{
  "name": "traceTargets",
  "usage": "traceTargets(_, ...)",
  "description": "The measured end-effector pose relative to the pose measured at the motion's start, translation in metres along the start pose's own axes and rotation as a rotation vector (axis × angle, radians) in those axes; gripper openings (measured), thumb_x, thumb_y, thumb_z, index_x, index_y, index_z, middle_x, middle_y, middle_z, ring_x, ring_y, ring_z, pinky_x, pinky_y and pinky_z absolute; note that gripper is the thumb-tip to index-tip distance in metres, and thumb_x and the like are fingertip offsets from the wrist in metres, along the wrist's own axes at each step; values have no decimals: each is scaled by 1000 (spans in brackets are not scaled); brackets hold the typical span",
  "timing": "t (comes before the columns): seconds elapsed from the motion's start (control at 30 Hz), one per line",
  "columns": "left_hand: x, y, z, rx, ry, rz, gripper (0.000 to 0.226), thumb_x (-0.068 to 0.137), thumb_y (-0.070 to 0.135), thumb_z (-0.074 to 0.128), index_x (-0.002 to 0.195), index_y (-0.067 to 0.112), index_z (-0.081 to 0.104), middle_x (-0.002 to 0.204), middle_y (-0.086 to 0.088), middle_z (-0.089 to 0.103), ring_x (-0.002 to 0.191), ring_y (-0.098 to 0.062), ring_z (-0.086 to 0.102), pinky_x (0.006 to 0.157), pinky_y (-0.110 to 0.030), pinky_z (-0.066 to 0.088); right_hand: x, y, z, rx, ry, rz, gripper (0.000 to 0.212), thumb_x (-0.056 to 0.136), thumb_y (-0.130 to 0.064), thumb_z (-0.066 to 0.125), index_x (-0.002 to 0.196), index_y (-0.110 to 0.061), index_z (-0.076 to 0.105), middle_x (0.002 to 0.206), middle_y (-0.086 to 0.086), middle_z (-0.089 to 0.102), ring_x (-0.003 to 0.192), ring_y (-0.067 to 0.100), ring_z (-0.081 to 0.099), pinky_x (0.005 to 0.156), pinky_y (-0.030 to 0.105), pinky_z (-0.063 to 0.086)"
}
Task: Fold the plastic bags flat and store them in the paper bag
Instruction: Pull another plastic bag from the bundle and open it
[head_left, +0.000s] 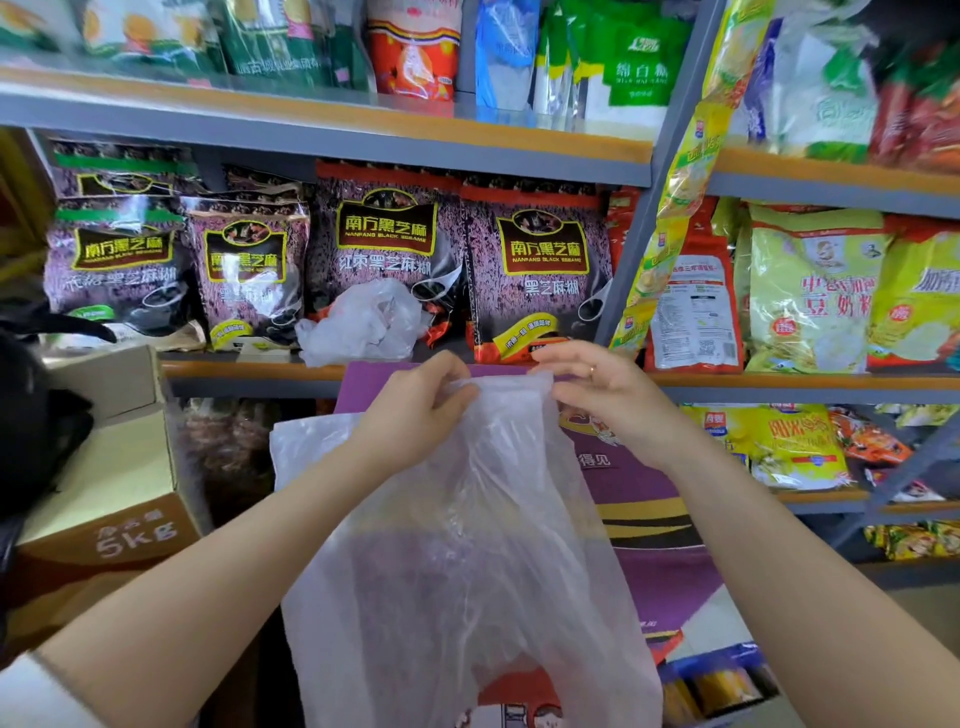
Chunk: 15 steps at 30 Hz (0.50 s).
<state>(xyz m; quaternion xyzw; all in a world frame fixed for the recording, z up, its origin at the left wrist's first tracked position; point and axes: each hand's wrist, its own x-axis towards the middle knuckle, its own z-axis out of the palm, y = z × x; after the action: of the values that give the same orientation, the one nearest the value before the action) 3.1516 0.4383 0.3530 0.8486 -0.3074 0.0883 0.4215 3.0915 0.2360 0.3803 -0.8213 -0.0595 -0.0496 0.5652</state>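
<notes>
L hand (415, 410) and R hand (597, 395) both pinch top edge of clear plastic bag (467, 561), frame centre, letting it hang to straighten, prob for folding. Purple paper bag (654, 519) stands right behind, handy for storing. Another crumpled bag (363, 325) waits on shelf (249, 370) above.
</notes>
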Motion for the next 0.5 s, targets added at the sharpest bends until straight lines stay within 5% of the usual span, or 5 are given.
traceTargets(0.13, -5, -1, 0, -28, -7, -25, 15, 91, 19, 54, 77, 18, 49, 55, 6, 51, 49, -3, 45, 49, -14, 32, 11, -3, 15, -186, 93, -12, 18, 87, 0, 56, 75, -9, 66, 67, 0, 61, 55, 1, 53, 53, 15, 41)
traceTargets(0.27, -10, 0, 1, 14, 25, -11, 29, 94, 20, 50, 67, 26, 40, 50, 7, 43, 47, -4, 44, 48, -17, 31, 27, -1, 27, -153, 253, 126, 34, 92, -19, 55, 82, 14, 59, 61, 14, 51, 50, 5, 44, 50, 17, 34)
traceTargets(0.33, -10, -3, -1, 43, 78, -36, 20, 95, 20, 46, 75, 19, 46, 57, -2, 54, 55, -15, 51, 56, -30, 39, 30, -1, 36, -119, 273, 199, 41, 93, -35, 51, 99, 4, 60, 75, 16, 59, 68, 11, 50, 65, 24, 36)
traceTargets(0.4, -8, -6, -4, 46, 165, -89, 16, 96, 20, 42, 83, 12, 47, 60, -5, 54, 63, -28, 52, 61, -41, 41, 23, -3, 39, -86, 281, 169, 33, 92, -43, 48, 106, -14, 54, 88, -3, 60, 80, 12, 54, 73, 29, 39)
traceTargets(0.5, -6, -13, -8, 18, 231, -196, 15, 97, 18, 37, 85, 11, 41, 61, -5, 49, 65, -29, 48, 60, -41, 39, 6, -4, 37, -129, 78, 60, 26, 81, -47, 61, 93, -26, 51, 89, -14, 57, 85, 6, 53, 76, 30, 40)
